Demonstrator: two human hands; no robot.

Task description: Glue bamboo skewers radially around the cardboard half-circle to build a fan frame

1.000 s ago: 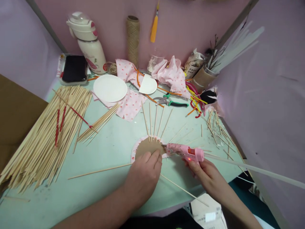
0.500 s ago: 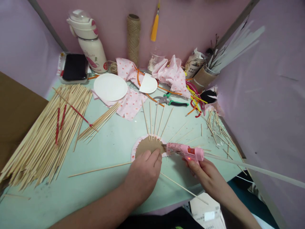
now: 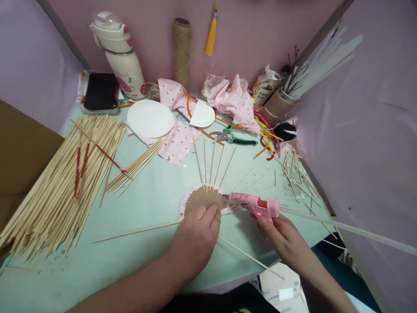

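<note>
My right hand (image 3: 276,228) is wrapped around the handle of a pink glue gun (image 3: 252,204) with a small lit orange light. A long translucent glue stick (image 3: 339,224) runs out of its back end. The nozzle is at the right edge of a brown cardboard oval (image 3: 198,200) rimmed with pink dotted fabric. On the oval's lower part, my left hand (image 3: 198,234) presses with its fingers bent and together, hiding that part. Several thin wooden sticks (image 3: 212,167) fan out from the oval's top edge. Other sticks extend from beneath or beside my left hand to both sides.
A big pile of sticks (image 3: 65,174) lies at left, with a smaller bundle (image 3: 137,167) beside it. Behind are green-handled pruning shears (image 3: 239,140), a white oval (image 3: 150,118), dotted fabric (image 3: 177,141), a twine spool (image 3: 181,52) and a bottle (image 3: 125,71). Stick scraps (image 3: 296,174) lie right.
The glue gun's nozzle has shifted slightly up and to the right along the oval's edge. My left hand stays in almost the same place.
</note>
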